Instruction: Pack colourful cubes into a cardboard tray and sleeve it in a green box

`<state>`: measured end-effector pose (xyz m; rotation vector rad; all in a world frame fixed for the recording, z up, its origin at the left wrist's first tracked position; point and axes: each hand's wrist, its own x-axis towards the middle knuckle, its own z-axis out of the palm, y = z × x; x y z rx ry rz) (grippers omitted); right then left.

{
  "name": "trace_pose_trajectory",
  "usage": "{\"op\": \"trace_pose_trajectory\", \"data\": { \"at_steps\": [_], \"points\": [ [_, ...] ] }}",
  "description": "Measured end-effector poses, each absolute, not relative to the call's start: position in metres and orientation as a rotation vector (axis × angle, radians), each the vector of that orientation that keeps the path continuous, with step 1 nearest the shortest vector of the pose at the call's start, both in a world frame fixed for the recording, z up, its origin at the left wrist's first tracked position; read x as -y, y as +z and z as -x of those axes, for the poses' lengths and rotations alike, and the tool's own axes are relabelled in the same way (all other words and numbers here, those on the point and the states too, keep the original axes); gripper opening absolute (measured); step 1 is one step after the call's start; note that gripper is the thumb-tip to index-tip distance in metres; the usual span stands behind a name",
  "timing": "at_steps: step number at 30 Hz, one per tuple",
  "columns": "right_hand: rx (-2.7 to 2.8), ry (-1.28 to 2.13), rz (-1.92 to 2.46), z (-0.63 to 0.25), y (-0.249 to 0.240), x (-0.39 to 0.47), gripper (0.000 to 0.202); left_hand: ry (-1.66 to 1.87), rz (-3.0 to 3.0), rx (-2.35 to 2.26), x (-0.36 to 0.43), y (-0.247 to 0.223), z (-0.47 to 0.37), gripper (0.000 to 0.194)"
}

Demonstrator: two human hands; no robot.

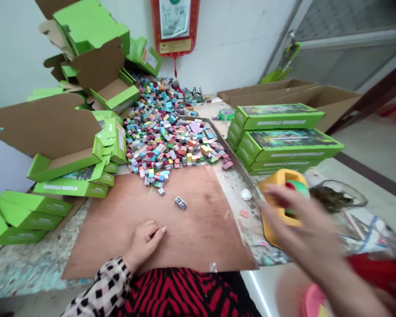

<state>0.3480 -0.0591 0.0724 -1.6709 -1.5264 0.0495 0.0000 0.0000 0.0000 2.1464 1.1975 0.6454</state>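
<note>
My left hand [145,243] rests on the brown board [198,246] with its fingers curled in, the thumb lying forward and nothing showing in it. Ahead of it lies a small dark block pair with white marks [180,202]. My right hand [303,224] is smeared by motion beside the yellow tape dispenser [273,180], which holds a green roll. Part of the dispenser is behind the hand, and I cannot tell whether they touch. A large heap of small coloured blocks [165,132] spreads over the board's far edge.
Open green boxes [112,94] are piled at the left. Closed green boxes [287,143] stand stacked at the right, with a cardboard carton [336,99] behind. A metal strip [229,152] borders the heap. Green tape [226,114] lies at the back.
</note>
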Motion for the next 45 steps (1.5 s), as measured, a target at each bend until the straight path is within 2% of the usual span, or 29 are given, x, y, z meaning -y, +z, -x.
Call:
{"op": "trace_pose_trajectory", "data": {
  "at_steps": [2,5,9,12,16,19,25,33,39,41,43,45],
  "points": [
    [1.855,0.318,1.545,-0.290,0.059,0.034,0.035,0.666,-2.100,-1.213,0.000,-0.001,0.000,0.034],
    [2.139,0.513,1.576,-0.230,0.035,0.000,0.047,0.677,-1.956,-1.229,0.001,0.001,0.003,0.032],
    [2.215,0.625,1.729,-0.201,0.018,-0.035,0.024,0.728,-1.813,-1.304,-0.011,0.005,0.014,0.025],
    [2.136,0.618,1.867,-0.200,0.017,-0.055,0.023,0.744,-1.894,-1.491,-0.039,0.009,0.024,0.026],
    [2.122,0.526,1.966,-0.201,0.026,-0.078,0.032,0.773,-1.932,-1.621,-0.092,0.015,0.030,0.034],
    [2.162,0.414,1.955,-0.196,0.029,-0.100,0.030,0.722,-1.999,-1.613,-0.129,0.017,0.026,0.049],
    [2.243,0.463,1.892,-0.174,0.019,-0.148,0.038,0.522,-2.052,-1.573,-0.164,0.012,0.010,0.073],
    [2.340,0.576,1.844,-0.162,0.015,-0.111,0.028,0.438,-2.071,-1.490,-0.115,0.018,0.013,0.059],
    [2.464,0.622,1.520,-0.170,0.028,-0.084,0.029,0.505,-1.828,-1.460,-0.059,0.006,0.038,0.081],
    [2.411,0.700,1.426,-0.165,0.039,-0.086,0.027,0.541,-1.767,-1.465,-0.056,0.003,0.042,0.083],
    [2.426,0.777,1.355,-0.155,0.047,-0.088,0.022,0.581,-1.797,-1.447,-0.058,0.002,0.043,0.077],
    [2.471,0.830,1.335,-0.142,0.052,-0.090,0.024,0.613,-1.854,-1.425,-0.063,0.002,0.043,0.066]
  ]
}}
